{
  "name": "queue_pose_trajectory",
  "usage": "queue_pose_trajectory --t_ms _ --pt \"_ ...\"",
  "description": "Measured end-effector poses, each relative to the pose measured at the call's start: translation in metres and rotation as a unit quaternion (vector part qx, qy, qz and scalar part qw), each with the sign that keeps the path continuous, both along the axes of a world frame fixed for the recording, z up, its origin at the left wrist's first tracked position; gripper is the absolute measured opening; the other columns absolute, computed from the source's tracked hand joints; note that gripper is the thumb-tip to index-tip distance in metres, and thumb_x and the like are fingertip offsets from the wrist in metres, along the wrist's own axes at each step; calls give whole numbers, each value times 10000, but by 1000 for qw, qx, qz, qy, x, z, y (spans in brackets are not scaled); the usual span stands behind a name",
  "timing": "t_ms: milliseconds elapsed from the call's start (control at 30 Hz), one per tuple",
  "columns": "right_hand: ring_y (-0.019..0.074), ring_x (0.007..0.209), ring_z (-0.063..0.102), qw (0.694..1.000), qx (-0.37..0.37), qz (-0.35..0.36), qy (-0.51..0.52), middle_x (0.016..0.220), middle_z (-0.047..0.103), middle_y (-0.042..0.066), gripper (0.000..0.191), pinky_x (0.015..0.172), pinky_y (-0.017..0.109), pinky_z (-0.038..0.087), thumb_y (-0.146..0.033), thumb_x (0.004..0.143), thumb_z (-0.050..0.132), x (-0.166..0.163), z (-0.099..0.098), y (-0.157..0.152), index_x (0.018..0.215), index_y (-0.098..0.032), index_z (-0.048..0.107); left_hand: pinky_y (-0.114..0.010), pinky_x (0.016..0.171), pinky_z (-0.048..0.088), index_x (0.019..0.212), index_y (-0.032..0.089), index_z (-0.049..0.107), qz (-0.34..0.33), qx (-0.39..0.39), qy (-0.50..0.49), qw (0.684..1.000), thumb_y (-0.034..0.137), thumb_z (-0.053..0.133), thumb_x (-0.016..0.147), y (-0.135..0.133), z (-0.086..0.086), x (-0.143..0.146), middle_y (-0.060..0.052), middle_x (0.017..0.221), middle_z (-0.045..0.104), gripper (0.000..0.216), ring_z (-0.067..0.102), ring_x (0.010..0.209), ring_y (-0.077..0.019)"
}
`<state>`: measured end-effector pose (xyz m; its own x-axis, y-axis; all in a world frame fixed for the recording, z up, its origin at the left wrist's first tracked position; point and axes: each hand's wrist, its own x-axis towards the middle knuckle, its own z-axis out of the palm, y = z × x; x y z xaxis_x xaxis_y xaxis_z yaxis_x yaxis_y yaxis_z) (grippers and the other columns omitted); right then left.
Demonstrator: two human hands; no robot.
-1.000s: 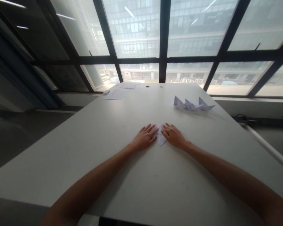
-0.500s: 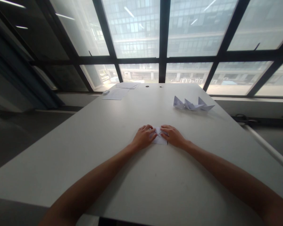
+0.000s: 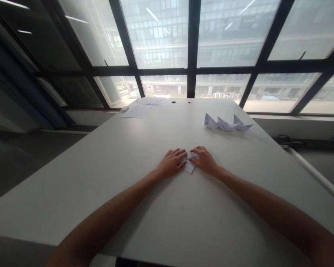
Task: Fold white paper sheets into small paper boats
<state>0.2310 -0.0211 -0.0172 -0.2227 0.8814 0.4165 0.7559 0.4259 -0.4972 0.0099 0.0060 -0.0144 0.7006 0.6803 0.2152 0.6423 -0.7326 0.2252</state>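
Two hands (image 3: pixel 170 164) (image 3: pixel 206 161) on folded paper (image 3: pixel 189 168), left flat, right arched

blue curtain (image 3: pixel 30 82) beside black-framed windows (image 3: pixel 158 40)

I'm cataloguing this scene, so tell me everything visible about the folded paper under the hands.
The folded paper is small and white, with overlapping flaps. It lies on the white table, one corner pointing toward the viewer. The left hand lies over its left part; the right hand touches its right side. Both cover parts of it, so its full outline is hidden.
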Motion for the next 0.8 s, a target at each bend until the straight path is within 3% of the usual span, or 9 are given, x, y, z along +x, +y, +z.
queue_pose_trajectory --t_ms 133,267,333,433,533,600,700,800 --pt "223 987 601 996 -16 -14 91 1067 612 83 323 921 381 482 -173 756 689 -2 -6 5 1077 -190 660 -527 1171 246 1465 299 440 3 11 -20 1000 463 484 972 -1 0 0 -91 1579 330 521 312 1442 -299" --pt "214 884 625 965 -68 -15 254 1032 628 72 441 805 380 531 -203 696 714 -1 -5 10 1128 -177 634 -474 1098 387 1440 278 471 18 -37 -152 988 369 620 900 5 1 1 -116 1453 464 567 498 1292 -284" --pt "205 838 636 932 -115 -6 344 1012 651 67 536 743 358 539 -253 680 747 1 -1 10 1194 -178 611 -409 963 506 1404 239 505 40 -101 -267 958 331 650 870 9 3 1 -122 1352 532 561 632 1071 -232" --pt "196 800 650 873 -196 28 445 966 699 59 608 711 332 531 -315 663 796 2 6 7 1227 -189 606 -327 751 562 1368 203 522 70 -228 -397 886 359 682 842 11 9 1 -128 1248 594 572 669 824 -167" --pt "204 805 662 812 -279 87 505 973 725 83 475 731 332 530 -356 648 826 3 11 4 1059 -173 674 -307 733 550 1342 202 534 68 -317 -468 822 398 726 808 10 14 0 -137 1239 617 600 668 876 -184" --pt "215 841 665 781 -312 121 527 983 724 95 421 760 339 533 -364 635 844 2 14 3 970 -167 682 -330 770 548 1269 196 588 72 -330 -496 800 418 745 786 9 16 0 -142 1263 611 555 661 942 -206" --pt "215 849 665 765 -306 135 551 922 720 68 405 791 355 536 -374 614 865 1 17 2 908 -181 664 -369 872 529 1061 173 705 72 -296 -471 828 468 729 795 4 20 3 -136 1295 599 398 628 1070 -246" --pt "186 771 652 789 -255 111 548 824 704 23 369 769 344 528 -383 608 866 -2 17 1 834 -187 652 -375 938 503 1015 158 738 26 -313 -436 843 542 585 894 -2 22 8 -126 1279 625 431 612 1124 -256"
